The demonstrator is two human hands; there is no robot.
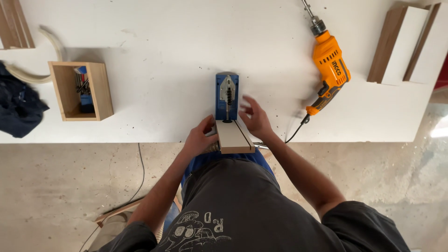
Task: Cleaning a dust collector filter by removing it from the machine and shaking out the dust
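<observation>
Wood panel [234, 136] in blue jig [227, 95], L hand [200, 135] gripping edge; R hand [254, 117] fingers spread beside

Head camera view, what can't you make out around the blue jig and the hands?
- Blue jig: its near end is covered by the small board.
- Left hand: palm faces away, so its grip on the board is hidden.
- Right hand: fingertips motion-blurred.
- Orange drill: bit cut off by the top edge.
</observation>
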